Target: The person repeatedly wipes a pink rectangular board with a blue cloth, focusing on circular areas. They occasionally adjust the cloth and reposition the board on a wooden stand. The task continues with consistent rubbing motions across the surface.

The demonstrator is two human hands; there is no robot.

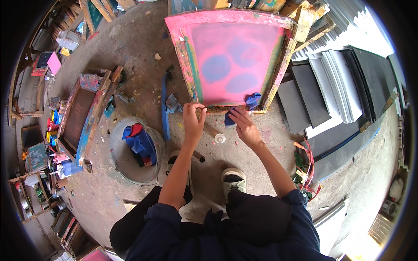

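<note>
We see a wooden printing screen (233, 61) lying on the concrete floor (135, 48) just beyond our feet, its mesh stained pink with bluish oval patches. Our left hand (193, 119) pinches the near edge of the frame, fingers curled over the wood close to its left corner. Our right hand (244, 126) is closed around a blue cloth (252, 101), which bunches up against the near right corner of the screen; part of the cloth shows below the fingers as well. Between the two hands, nearer to us, a small white cap (220, 138) sits on the floor beside a stick that runs under our left forearm.

To the left of our feet stands a grey metal basin (117, 156) with blue and red rags heaped inside. Further left, a second screen frame (87, 117), paint-smeared and darker, lies tilted on the floor. A blue strip (164, 108) lies between the basin and the pink screen. On the right, stacks of black and white boards (335, 87) lean against one another, fanned out. Both our shoes (234, 178) are planted close together below the hands.
</note>
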